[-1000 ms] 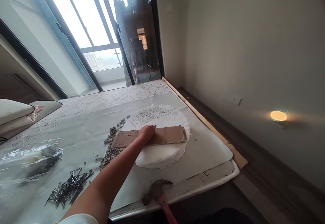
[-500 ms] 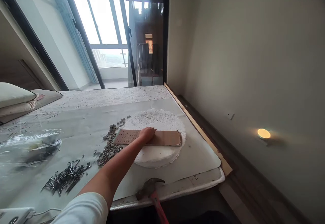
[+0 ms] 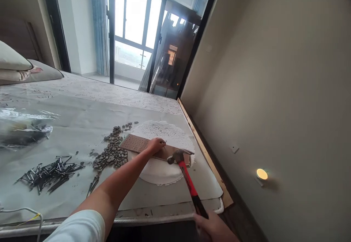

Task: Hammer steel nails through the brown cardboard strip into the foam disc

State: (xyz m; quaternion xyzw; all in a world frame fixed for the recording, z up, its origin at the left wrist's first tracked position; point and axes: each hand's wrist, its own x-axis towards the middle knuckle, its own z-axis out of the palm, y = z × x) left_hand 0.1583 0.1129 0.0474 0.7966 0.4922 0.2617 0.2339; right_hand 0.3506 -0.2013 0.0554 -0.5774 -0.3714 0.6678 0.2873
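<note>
The brown board lies across the round white block, towards the near right corner of the bed, its left end overhanging the block's rim. My left hand rests mid-board, fingers pinched narrow on a thin nail. My right hand, outside the bed's near edge, is closed round the handle of the hammer; its head is over the board's right part, touching or not I cannot tell. Grey stones crowd the block's left side. The mat leaves room between block and near edge.
</note>
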